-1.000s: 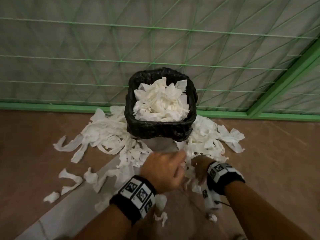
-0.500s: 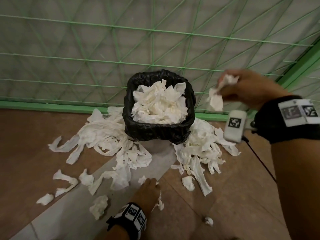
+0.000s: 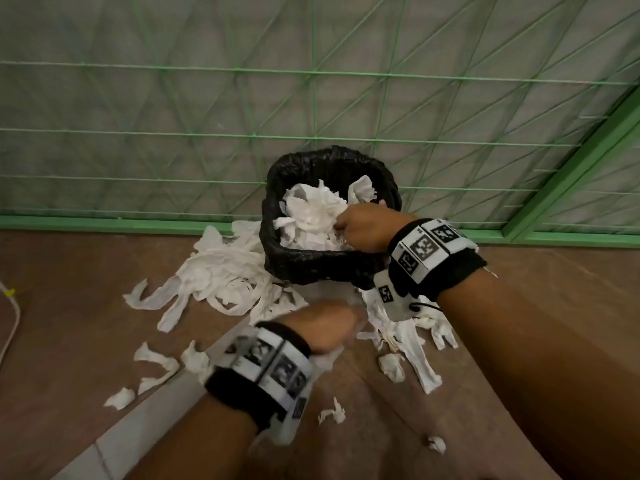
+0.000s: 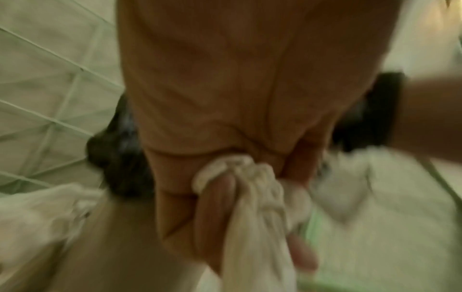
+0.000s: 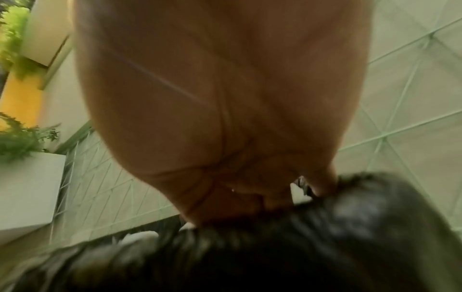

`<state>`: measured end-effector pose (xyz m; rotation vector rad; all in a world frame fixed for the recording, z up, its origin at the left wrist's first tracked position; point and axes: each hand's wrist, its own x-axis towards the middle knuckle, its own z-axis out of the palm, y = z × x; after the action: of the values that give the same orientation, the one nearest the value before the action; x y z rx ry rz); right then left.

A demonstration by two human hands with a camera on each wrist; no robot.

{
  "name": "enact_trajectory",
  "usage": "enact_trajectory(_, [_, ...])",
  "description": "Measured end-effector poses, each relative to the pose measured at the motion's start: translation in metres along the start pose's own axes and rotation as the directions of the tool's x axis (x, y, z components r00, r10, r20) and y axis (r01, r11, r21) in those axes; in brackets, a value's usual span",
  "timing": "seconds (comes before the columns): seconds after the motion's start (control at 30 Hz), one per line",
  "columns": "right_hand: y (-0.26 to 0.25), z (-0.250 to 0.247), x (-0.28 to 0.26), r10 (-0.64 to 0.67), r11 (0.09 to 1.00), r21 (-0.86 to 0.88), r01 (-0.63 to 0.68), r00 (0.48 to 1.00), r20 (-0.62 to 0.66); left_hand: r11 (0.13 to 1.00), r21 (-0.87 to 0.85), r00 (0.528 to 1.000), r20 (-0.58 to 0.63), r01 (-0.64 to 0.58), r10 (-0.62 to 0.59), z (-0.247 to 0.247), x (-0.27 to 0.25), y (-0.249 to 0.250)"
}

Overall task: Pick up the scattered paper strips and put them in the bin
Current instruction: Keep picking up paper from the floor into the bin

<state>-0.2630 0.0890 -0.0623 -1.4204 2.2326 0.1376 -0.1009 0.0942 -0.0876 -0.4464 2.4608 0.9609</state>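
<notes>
A bin with a black liner (image 3: 311, 268) stands against the green fence, heaped with white paper (image 3: 311, 216). My right hand (image 3: 363, 230) is down in the bin's right side, fingers curled into the paper. In the right wrist view its fingers (image 5: 250, 193) curl at the liner (image 5: 325, 237), with a bit of white showing between them. My left hand (image 3: 325, 327) is low in front of the bin and blurred. The left wrist view shows its fingers (image 4: 215, 207) gripping a bunch of paper strips (image 4: 255, 197). Loose strips lie left (image 3: 214, 278) and right (image 3: 408, 341) of the bin.
Small scraps dot the brown floor at the left (image 3: 156, 362) and near me (image 3: 332, 412). A green mesh fence (image 3: 311, 98) with a green base rail (image 3: 104, 223) closes off the back. A white cord (image 3: 10, 317) lies at the far left.
My right hand came down from beside the fence into the bin with its paper. My left hand rose from the floor toward the bin, holding strips.
</notes>
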Motion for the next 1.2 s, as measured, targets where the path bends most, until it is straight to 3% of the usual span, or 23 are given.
enact_trajectory(0.07, [0.002,-0.008,-0.008,0.016,0.995,0.098,-0.003,0.992,-0.128,0.99,-0.132,0.994,-0.104,-0.043,0.029,-0.038,-0.01,0.011])
enact_trajectory(0.13, [0.011,-0.022,-0.021,0.092,0.943,0.33,0.038,0.925,-0.368,0.958,-0.28,0.965,-0.262,-0.061,-0.015,-0.073,-0.018,0.016])
enact_trajectory(0.2, [0.027,-0.033,-0.033,0.22,0.877,0.474,0.083,0.807,-0.548,0.957,-0.28,0.862,-0.501,-0.076,-0.078,-0.102,-0.014,0.012])
enact_trajectory(0.23, [0.037,-0.036,-0.037,0.26,0.878,0.475,0.06,0.774,-0.577,0.959,-0.268,0.799,-0.595,-0.097,-0.085,-0.112,-0.008,0.01])
enact_trajectory(0.27, [0.046,-0.035,-0.043,0.282,0.887,0.462,-0.004,0.796,-0.535,0.966,-0.238,0.741,-0.667,-0.104,-0.084,-0.117,-0.002,0.007])
enact_trajectory(0.3, [0.056,-0.029,-0.047,0.285,0.894,0.441,-0.079,0.859,-0.425,0.977,-0.194,0.692,-0.718,-0.093,-0.077,-0.121,0.007,0.002])
enact_trajectory(0.33, [0.065,-0.014,-0.05,0.293,0.886,0.43,-0.172,0.927,-0.233,0.987,-0.142,0.66,-0.749,-0.07,-0.061,-0.123,0.017,-0.002])
enact_trajectory(0.37, [0.074,0.005,-0.051,0.299,0.87,0.417,-0.262,0.954,-0.025,0.994,-0.101,0.649,-0.759,-0.046,-0.047,-0.123,0.027,-0.009])
enact_trajectory(0.43, [0.086,0.051,-0.051,0.284,0.891,0.28,-0.358,0.919,0.273,0.999,-0.044,0.669,-0.743,0.011,-0.04,-0.118,0.044,-0.019])
enact_trajectory(0.53, [0.088,0.113,-0.047,0.282,0.937,0.054,-0.344,0.84,0.464,0.996,0.071,0.762,-0.648,0.049,0.009,-0.107,0.06,-0.033])
enact_trajectory(0.6, [0.086,0.153,-0.045,0.346,0.912,0.057,-0.407,0.834,0.43,0.987,0.154,0.796,-0.603,0.039,0.063,-0.102,0.064,-0.04])
enact_trajectory(0.7, [0.08,0.199,-0.042,0.397,0.886,0.107,-0.452,0.857,0.329,0.984,0.177,0.774,-0.627,0.029,0.09,-0.101,0.063,-0.048])
enact_trajectory(0.83, [0.06,0.223,-0.045,0.28,0.958,-0.087,-0.275,0.958,0.056,0.995,0.079,0.692,-0.715,-0.061,0.099,-0.1,0.054,-0.05])
enact_trajectory(0.93, [0.038,0.217,-0.056,0.163,0.954,-0.243,-0.176,0.984,-0.072,0.995,0.027,0.68,-0.728,-0.094,0.084,-0.1,0.046,-0.051])
enact_trajectory(1.0, [0.033,0.207,-0.058,0.168,0.945,-0.278,-0.175,0.985,-0.049,0.991,0.006,0.664,-0.742,-0.134,0.094,-0.1,0.039,-0.05])
enact_trajectory(1.03, [0.036,0.204,-0.054,0.198,0.95,-0.241,-0.199,0.98,-0.026,0.986,-0.016,0.632,-0.769,-0.169,0.096,-0.1,0.034,-0.05])
enact_trajectory(1.2, [0.071,0.156,-0.03,0.254,0.935,0.177,-0.307,0.929,0.269,0.917,-0.242,0.405,-0.909,-0.317,-0.1,-0.085,0.007,-0.075])
